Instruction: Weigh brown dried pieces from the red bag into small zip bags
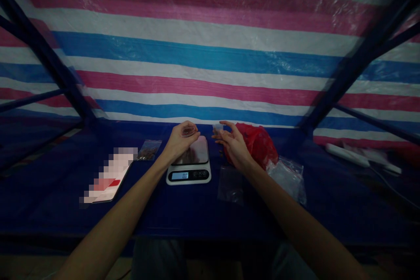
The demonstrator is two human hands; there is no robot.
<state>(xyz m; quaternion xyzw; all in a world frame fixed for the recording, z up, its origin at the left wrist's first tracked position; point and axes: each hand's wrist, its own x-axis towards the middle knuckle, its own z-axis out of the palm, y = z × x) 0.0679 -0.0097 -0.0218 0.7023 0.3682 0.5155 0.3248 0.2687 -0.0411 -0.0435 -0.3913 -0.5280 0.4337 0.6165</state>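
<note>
Directly below the left hand, a digital scale sits unloaded, the curled fingers keeping small brown pieces off its platform, while the right hand pinches a small clear packet between thumb and forefinger.

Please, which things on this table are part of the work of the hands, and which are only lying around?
In use:
- left hand, cupping a small brown item
- right hand, pinching a small clear piece
- digital scale, showing 0.0

Lying about:
- red plastic bag
- flat clear bag
- crumpled clear bag
- clear packet of brown pieces
- pixelated phone
</note>
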